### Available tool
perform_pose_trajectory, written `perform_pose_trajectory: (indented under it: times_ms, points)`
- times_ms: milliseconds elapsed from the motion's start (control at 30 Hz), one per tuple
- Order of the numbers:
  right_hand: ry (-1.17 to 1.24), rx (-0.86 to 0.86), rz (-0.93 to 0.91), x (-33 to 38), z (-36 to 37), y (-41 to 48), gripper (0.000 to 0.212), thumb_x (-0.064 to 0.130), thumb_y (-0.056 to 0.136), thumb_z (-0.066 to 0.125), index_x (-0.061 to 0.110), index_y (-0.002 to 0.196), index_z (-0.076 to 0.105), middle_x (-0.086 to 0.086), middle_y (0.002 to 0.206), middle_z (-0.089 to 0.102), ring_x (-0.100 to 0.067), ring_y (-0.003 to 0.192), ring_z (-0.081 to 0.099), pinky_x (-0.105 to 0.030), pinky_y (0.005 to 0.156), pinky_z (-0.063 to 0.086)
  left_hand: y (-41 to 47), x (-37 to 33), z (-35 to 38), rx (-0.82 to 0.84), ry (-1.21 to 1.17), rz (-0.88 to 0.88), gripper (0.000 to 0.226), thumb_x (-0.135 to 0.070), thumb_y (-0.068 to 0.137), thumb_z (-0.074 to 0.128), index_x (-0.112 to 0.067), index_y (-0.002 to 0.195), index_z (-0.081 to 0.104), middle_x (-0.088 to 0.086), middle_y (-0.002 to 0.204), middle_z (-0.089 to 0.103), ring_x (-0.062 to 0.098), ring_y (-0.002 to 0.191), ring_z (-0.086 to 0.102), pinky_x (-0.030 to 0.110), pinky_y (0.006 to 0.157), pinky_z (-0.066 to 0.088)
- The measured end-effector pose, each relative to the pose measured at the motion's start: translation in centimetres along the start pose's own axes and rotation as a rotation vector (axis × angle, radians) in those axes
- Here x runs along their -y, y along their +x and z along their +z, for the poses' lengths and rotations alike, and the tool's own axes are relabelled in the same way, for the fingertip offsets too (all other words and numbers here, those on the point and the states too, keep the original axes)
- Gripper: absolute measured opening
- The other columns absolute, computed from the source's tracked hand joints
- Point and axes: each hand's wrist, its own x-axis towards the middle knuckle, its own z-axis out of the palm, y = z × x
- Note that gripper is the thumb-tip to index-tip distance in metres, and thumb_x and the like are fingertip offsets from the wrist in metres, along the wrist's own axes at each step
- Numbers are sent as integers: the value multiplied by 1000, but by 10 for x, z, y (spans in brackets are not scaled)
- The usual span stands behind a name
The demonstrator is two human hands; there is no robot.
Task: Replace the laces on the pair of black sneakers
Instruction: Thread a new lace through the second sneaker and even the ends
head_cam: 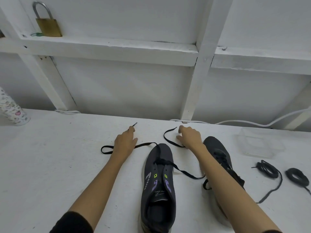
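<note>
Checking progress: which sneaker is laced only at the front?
The middle sneaker: upper eyelets bare, its lace ending at the left hand and right hand. The right sneaker, behind the right arm, looks laced.

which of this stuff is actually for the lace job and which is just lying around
For the job: middle sneaker, right sneaker, threaded lace, coiled lace, other coiled lace.

Lying about: padlock, patterned cup, clear tray, white cable.
</note>
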Motion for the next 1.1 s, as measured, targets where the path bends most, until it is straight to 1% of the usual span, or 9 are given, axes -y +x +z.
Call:
perform_pose_trajectory:
  times_ms: [100,200,300,467,567,667,900,1000,1100]
  points:
    - [-53,-36,-64,3,7,4,44,32,104,40,22,146,34,-14,113,64,-34,99,62,-32,70,37,3,-4,2,26,-25,-74,57,-31,101,47,-12,148,24,17,114,63,36,105,58,39,86,43]
    - [-82,-12,-113,6,12,7,45,33,106,31,37,151,28,-12,114,64,-32,99,62,-33,71,39,5,-1,3,-4,-76,-153,58,-29,101,47,-12,150,21,19,107,64,36,98,59,40,81,45]
    - [-26,-6,-126,4,15,9,39,33,106,31,33,143,45,-9,120,63,-32,104,61,-34,77,42,1,9,8,-91,-201,-134,48,-20,97,55,-10,140,37,16,97,64,27,83,58,32,69,41]
    - [110,-105,-35,6,14,10,36,37,103,39,11,104,63,-9,98,65,-31,87,59,-32,66,37,-4,15,12,-195,-364,-132,44,-10,90,63,-9,132,49,11,122,50,25,93,57,28,77,38]
    - [127,-115,78,7,13,7,36,38,99,49,10,79,58,-6,80,60,-27,72,52,-29,58,32,3,13,9,-121,-313,-183,54,-12,91,62,-9,141,42,14,135,46,30,107,57,36,87,42]
    - [166,-74,146,7,11,8,22,32,92,62,10,87,65,-4,86,63,-26,78,57,-27,64,36,12,15,6,-6,-219,-200,51,-14,95,57,-9,143,42,14,137,47,32,119,52,37,95,41]
    - [348,-47,238,-1,11,10,25,3,84,61,11,106,65,-10,106,67,-28,97,63,-28,68,39,10,10,11,-108,-229,-169,28,-7,92,58,-9,118,67,9,118,65,26,108,59,35,81,49]
    - [480,-21,261,-8,14,14,32,4,84,58,10,116,62,-11,109,67,-29,101,63,-29,73,42,2,-1,6,-244,-400,-203,12,-17,87,70,-11,97,74,4,95,71,17,87,62,26,70,44]
    - [745,-170,216,-10,1,15,27,4,87,55,8,110,68,-9,98,69,-27,92,64,-29,75,43,-1,-13,-10,-326,-705,-211,13,-18,82,77,-12,90,68,0,86,69,10,73,62,19,67,44]
